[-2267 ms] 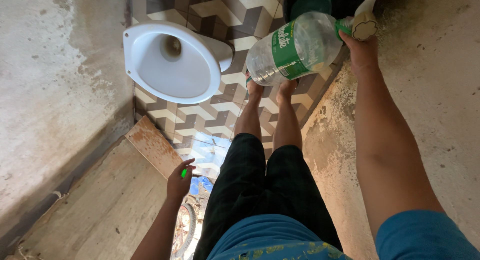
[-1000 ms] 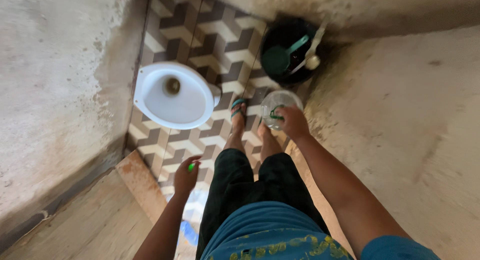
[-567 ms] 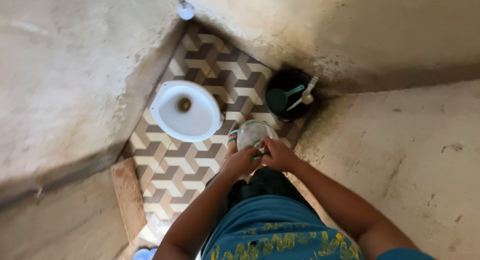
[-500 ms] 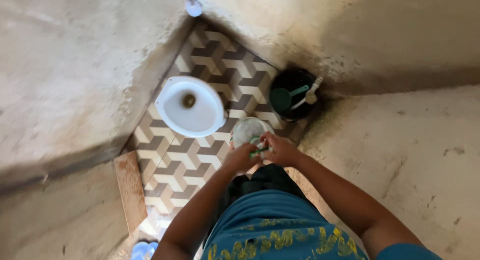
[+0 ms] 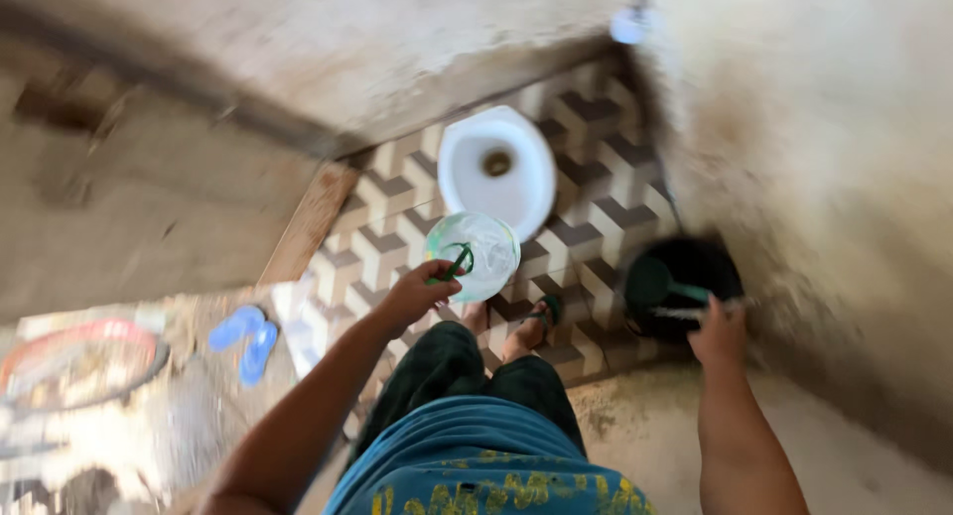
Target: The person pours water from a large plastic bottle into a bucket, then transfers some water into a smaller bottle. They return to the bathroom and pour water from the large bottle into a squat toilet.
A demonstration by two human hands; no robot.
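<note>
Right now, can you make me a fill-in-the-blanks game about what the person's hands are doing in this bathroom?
1. The left hand holds the clear bottle by its ____ handle.
2. The right hand reaches toward the ____ bucket.
3. The toilet bowl is ____ in colour.
4. A pair of ____ sandals lies outside the tiled floor.

Missing words: green; black; white; blue

Small home toilet room. White squat pan (image 5: pixel 496 170) set in a floor (image 5: pixel 596 193) of brown-and-cream patterned tiles; rough stained plaster walls (image 5: pixel 824 128) close on two sides; black water bucket (image 5: pixel 695 277) with green dipper (image 5: pixel 650 282) in the corner; blue sandals (image 5: pixel 245 334) at the threshold
</note>
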